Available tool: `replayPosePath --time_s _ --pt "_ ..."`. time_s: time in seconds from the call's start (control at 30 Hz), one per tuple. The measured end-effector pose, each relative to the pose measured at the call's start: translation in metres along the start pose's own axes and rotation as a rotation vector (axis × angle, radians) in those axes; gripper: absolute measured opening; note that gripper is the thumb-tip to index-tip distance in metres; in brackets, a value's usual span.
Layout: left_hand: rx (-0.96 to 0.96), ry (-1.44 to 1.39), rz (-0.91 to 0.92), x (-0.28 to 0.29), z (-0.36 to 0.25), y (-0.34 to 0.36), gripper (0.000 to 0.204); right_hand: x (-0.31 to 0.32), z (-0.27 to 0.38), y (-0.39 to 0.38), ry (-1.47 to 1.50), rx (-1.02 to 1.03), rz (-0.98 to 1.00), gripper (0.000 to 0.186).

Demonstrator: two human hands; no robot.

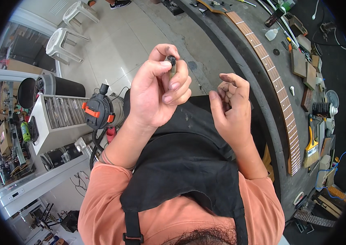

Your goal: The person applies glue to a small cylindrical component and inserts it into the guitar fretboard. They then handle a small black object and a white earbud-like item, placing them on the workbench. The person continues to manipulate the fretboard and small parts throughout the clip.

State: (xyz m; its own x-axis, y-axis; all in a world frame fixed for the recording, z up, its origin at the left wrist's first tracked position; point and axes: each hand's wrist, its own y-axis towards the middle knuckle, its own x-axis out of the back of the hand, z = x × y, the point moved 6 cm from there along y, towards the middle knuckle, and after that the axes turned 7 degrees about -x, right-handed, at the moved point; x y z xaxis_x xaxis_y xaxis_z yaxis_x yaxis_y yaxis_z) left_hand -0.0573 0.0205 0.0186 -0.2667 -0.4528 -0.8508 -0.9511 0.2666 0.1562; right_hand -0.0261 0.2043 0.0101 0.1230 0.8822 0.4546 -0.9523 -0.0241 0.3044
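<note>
My left hand (158,87) is raised in front of me, closed in a pinch. Between its thumb and fingers sits a small stick-like piece with a black end (172,60); its lower part looks paler and is partly covered by the fingers, and I cannot make out its exact kind. To the right and a little lower, my right hand (233,108) hangs in the air with loosely curled fingers and the thumb apart. Nothing shows in it, and dark smudges mark its fingers. Neither hand touches the workbench (263,98).
A fretted guitar neck (277,83) lies along the bench at my right. Beyond it are a paintbrush (311,149), a spray can (324,109), wooden blocks (298,63) and a small white bottle (271,34). At left stand a shop vacuum (101,109) and white stools (60,43).
</note>
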Motion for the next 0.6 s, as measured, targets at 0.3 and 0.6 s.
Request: replayPosePath --time_s 0.3,0.6 --pt "0.002 0.006 -0.022 -0.0009 0.0019 -0.0016 0.023 -0.0006 -0.0021 -0.0014 -0.004 -0.006 0.011 0.051" --pt "0.055 -0.044 -0.064 0.001 0.0083 -0.0016 0.025 -0.0007 -0.0045 -0.0018 0.015 -0.022 0.011 0.049"
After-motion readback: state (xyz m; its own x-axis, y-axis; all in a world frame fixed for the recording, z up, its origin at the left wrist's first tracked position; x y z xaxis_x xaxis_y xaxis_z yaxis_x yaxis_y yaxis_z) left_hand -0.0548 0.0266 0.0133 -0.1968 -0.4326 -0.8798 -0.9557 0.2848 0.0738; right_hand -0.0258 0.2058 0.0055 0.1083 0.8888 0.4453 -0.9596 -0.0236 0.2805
